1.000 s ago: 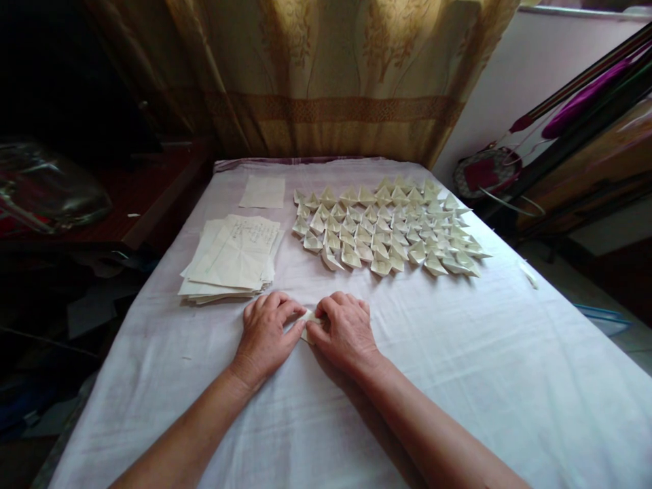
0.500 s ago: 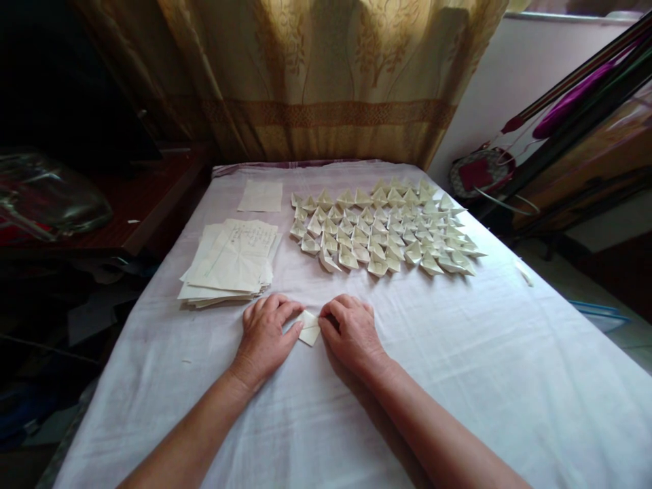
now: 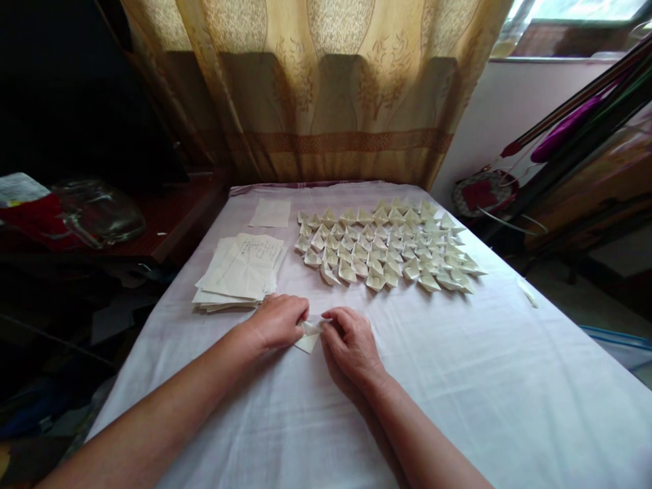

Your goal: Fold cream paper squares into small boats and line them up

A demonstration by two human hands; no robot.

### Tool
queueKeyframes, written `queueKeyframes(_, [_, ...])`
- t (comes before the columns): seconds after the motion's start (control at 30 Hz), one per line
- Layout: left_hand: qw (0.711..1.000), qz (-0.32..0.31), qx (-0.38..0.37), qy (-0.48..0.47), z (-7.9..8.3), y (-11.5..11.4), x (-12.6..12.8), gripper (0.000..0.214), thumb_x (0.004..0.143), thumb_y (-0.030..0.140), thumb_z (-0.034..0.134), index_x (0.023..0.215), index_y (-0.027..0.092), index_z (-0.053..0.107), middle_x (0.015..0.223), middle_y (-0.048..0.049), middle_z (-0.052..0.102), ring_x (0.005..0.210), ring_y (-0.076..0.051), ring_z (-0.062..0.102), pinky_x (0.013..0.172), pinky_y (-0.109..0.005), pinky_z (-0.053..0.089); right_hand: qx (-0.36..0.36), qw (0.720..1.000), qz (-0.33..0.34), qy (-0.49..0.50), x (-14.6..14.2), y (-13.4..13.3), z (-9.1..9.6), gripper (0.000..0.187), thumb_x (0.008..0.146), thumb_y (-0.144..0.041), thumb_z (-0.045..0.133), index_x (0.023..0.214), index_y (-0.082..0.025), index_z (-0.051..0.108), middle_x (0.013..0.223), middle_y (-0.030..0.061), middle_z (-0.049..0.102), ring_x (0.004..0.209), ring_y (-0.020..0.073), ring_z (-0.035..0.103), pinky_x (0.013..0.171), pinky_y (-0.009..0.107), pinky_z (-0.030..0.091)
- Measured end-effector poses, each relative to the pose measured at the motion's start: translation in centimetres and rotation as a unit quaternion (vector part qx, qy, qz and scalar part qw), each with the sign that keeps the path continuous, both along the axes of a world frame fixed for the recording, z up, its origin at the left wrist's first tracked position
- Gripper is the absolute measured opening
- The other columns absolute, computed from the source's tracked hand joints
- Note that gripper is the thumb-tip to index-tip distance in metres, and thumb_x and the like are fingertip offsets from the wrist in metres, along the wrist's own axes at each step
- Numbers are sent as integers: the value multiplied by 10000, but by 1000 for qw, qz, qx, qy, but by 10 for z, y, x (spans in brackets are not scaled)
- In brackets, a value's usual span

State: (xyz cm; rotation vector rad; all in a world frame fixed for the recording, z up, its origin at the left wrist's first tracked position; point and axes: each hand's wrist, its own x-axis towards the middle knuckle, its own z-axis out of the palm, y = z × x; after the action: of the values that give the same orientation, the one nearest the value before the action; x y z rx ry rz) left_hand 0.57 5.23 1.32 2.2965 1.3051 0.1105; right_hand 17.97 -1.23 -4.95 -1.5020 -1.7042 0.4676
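A small folded piece of cream paper (image 3: 308, 336) lies on the white cloth of the table (image 3: 458, 367), near its front middle. My left hand (image 3: 278, 320) pinches its left side with curled fingers. My right hand (image 3: 350, 343) pinches its right side, fingers bent over the fold. Beyond the hands, several finished folded paper boats (image 3: 387, 244) lie in tight rows. To the left of them sits a stack of flat paper sheets (image 3: 239, 268), with one single sheet (image 3: 271, 212) farther back.
A patterned curtain (image 3: 326, 88) hangs behind the table. On the left stands a dark wooden shelf (image 3: 173, 217) with a glass jar (image 3: 99, 214) lying on it. At the right lean rods and a red round object (image 3: 481, 193). A small paper scrap (image 3: 527, 293) lies near the right edge.
Both hands have lifted their fingers from pressing flat and now pinch the paper piece from either side. The camera has tilted up, so the table sits lower in view.
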Motion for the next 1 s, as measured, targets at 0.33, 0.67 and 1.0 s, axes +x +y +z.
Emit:
queueKeyframes(0.33, [946,117,-135,-269,-22,-16,-7,195,795,385,566,800,194,521,741,16,587,690,-134,593,659,-231,455,-53,988,38,141,-4,-5,4,384,758,-309,672,1127,-209,626,1045,69,726,949,231,665,861,365,500])
queueKeyframes(0.67, [956,59,221,-182,-26,-55,-7,92,886,182,580,958,212,629,941,-42,678,912,-215,615,835,-331,471,177,974,69,-121,-9,-8,17,194,923,-136,523,850,-208,687,814,37,707,759,187,582,725,305,395])
queueKeyframes(1.0, [950,-10,308,-41,-44,-90,-32,103,910,143,590,901,217,662,858,-11,673,790,-188,604,707,-307,477,119,962,167,-182,-14,-23,8,76,850,-155,677,859,-230,688,894,20,691,811,186,554,730,301,390])
